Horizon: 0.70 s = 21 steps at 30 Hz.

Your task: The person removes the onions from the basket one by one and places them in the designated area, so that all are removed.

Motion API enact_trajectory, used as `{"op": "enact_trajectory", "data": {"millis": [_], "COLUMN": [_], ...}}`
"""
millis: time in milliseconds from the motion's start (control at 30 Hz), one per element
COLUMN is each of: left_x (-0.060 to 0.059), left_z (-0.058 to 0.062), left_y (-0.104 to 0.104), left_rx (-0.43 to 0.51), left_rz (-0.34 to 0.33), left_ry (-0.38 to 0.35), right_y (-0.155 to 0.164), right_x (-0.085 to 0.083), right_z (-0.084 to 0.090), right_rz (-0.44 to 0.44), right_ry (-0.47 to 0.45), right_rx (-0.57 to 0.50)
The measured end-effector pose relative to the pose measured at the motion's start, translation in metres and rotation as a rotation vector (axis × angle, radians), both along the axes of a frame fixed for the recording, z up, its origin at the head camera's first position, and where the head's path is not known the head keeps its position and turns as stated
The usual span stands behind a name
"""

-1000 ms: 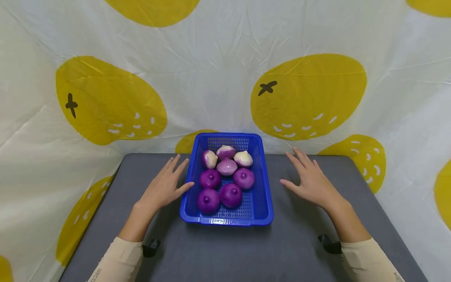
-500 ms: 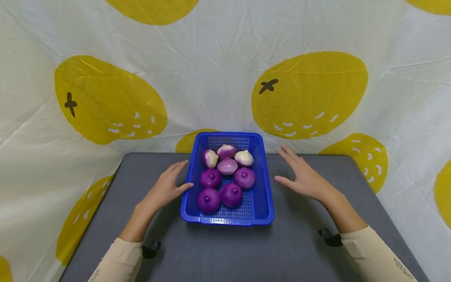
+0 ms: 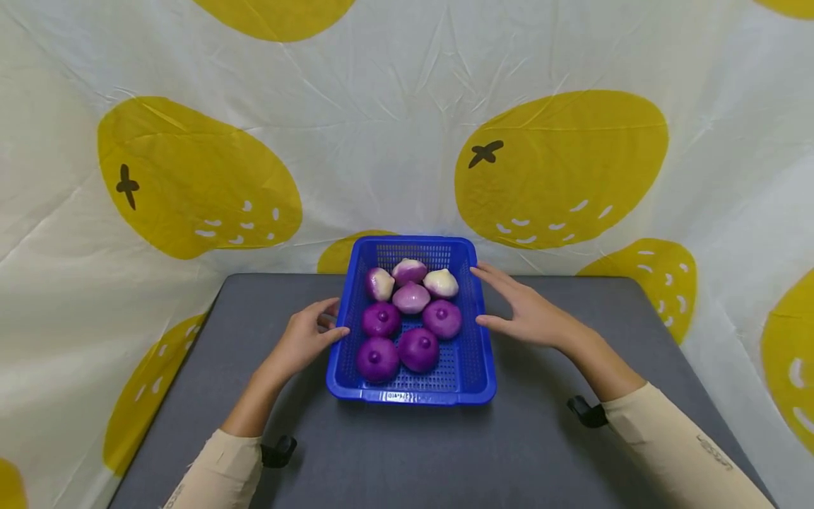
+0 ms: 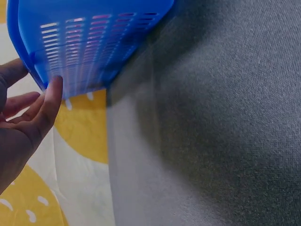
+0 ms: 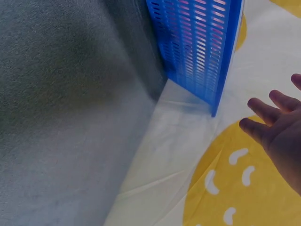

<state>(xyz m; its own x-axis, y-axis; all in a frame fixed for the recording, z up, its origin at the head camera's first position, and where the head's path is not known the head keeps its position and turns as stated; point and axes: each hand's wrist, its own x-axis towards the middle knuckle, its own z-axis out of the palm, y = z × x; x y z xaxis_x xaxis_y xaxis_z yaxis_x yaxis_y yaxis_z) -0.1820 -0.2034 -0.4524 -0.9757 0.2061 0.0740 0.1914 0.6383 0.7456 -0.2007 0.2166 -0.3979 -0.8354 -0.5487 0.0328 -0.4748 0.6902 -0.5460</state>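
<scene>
A blue slotted basket (image 3: 472, 367) stands at the middle of the grey table and holds several onions. The near onions (image 3: 417, 349) are dark purple; the far ones (image 3: 440, 283) are paler. My left hand (image 3: 305, 338) lies against the basket's left side, its thumb on the rim and its fingers loosely bent. In the left wrist view one fingertip (image 4: 54, 87) touches the basket wall (image 4: 89, 42). My right hand (image 3: 524, 314) is flat with straight fingers beside the right rim. The right wrist view shows that hand (image 5: 282, 127) a little apart from the basket wall (image 5: 202, 47).
The grey table (image 3: 407, 452) ends close behind the basket. A white cloth with big yellow fruit shapes (image 3: 559, 170) hangs behind and on both sides. Black wrist straps (image 3: 278, 450) (image 3: 581, 411) sit on the cream sleeves.
Both hands have moved inward toward the basket. The left thumb now rests on the left rim with the fingers more bent; the right hand has come up beside the right rim.
</scene>
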Motion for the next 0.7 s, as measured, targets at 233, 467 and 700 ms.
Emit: {"op": "enact_trajectory", "data": {"millis": [233,467,700], "left_x": [-0.003,-0.002,-0.001], "left_z": [0.002,0.0,-0.001], "left_y": [0.003,0.003,0.003], "left_rx": [0.048,0.133,0.183], "left_rz": [0.027,0.023,0.021], "left_ry": [-0.111,-0.191,-0.204], "right_y": [-0.016,-0.033,-0.053], "right_x": [-0.008,-0.018,-0.027], "right_z": [0.002,0.002,0.003], "right_rz": [0.018,0.078,0.189], "right_ry": [-0.083,-0.138,-0.218], "right_rx": [-0.02,-0.014,-0.078]}}
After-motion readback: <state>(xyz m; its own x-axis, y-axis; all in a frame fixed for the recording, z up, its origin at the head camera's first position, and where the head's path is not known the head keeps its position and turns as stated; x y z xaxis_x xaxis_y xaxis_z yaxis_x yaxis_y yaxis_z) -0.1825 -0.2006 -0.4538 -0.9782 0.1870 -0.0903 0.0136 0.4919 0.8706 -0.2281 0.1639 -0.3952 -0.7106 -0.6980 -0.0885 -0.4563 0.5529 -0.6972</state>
